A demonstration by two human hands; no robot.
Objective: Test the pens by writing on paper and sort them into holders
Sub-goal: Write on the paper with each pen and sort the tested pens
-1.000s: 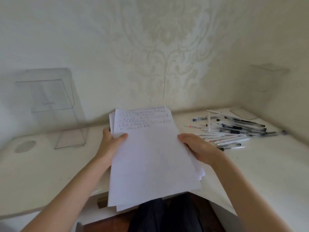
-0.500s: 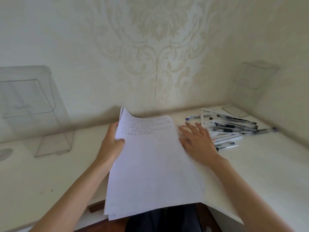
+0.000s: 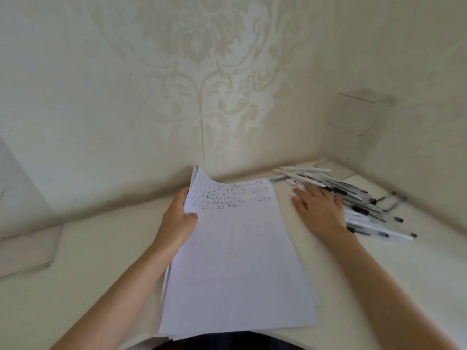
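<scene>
A stack of white paper sheets (image 3: 237,261) lies on the white desk in front of me, with rows of small written marks across its top. My left hand (image 3: 177,223) grips the stack's left edge, thumb on top. To the right lies a pile of several pens (image 3: 364,205), white and clear-bodied with dark caps. My right hand (image 3: 318,210) rests on the near side of that pile with fingers spread flat. A clear holder (image 3: 358,114) stands in the far right corner. Another clear holder (image 3: 27,248) shows at the left edge, mostly out of frame.
The white desk (image 3: 101,248) runs along a patterned wall and turns at the right corner. Its front edge passes under the lower end of the paper stack. My dark-clothed lap shows below the edge.
My right hand let go of the paper's right edge and moved right onto the pen pile. The paper came down onto the desk. The view swung right, pushing the left holder toward the frame edge.
</scene>
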